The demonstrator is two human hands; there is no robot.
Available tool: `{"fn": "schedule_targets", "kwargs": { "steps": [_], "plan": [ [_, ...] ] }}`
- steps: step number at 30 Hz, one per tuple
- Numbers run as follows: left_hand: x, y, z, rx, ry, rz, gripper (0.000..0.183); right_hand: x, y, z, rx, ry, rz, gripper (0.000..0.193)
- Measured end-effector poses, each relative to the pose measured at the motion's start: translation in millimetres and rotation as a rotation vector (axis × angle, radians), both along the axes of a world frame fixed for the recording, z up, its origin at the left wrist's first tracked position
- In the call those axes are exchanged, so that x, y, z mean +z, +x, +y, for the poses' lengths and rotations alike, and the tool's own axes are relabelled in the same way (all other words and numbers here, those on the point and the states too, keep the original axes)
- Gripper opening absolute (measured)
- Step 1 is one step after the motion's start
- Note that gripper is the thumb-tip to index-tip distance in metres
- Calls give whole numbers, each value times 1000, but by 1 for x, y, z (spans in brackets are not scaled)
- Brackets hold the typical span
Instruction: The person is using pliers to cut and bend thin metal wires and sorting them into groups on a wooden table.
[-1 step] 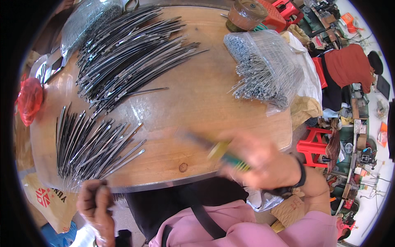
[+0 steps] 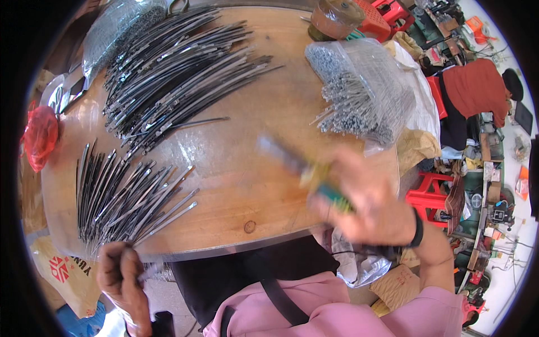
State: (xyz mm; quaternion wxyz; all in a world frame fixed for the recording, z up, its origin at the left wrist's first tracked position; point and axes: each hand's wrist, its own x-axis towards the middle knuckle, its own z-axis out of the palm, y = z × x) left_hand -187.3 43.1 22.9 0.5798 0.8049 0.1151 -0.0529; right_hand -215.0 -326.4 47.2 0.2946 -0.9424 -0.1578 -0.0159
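Note:
My right hand (image 2: 368, 202), blurred by motion, is raised over the table's near right part. It is closed on a tool with a green-and-yellow handle (image 2: 331, 194); its long greyish end points up and left, too smeared to tell the kind. At the near left edge my left hand (image 2: 119, 269) is closed, with darkened fingertips. Whether anything is in it I cannot make out. Just beyond it lies a fanned pile of thin dark metal strips (image 2: 120, 202). A larger pile of similar strips (image 2: 168, 84) lies farther back on the wooden table (image 2: 247, 168).
A clear bag of thin metal rods (image 2: 365, 95) lies at the right. Another clear bag (image 2: 120, 33) is at the far left, above a red plastic bag (image 2: 40, 137). A round container (image 2: 337, 19) stands at the back. Beyond the table are a red stool (image 2: 432, 196) and a person (image 2: 474, 87).
My right hand has moved up and right with the tool. My left hand has shifted slightly left and toward the near pile. The piles look the same.

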Motion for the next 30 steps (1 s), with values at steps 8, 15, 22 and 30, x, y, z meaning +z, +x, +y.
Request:
{"fn": "schedule_targets", "kwargs": {
  "steps": [8, 15, 22, 30],
  "plan": [
    [-3, 57, -7, -351, 712, -549, 29, -4, 63, -35, 111, -567, -533, 10],
    [-3, 127, -90, -572, 924, -828, 25, 65, 64, -17, -168, -136, -499, 15],
    [-21, 148, -78, -673, 974, -668, 17, 29, -2, -44, -444, 850, -432, 14],
    [-20, 147, -74, -682, 1033, -801, 19, 28, -17, -98, -475, 147, -505, 16]
  ]
}}
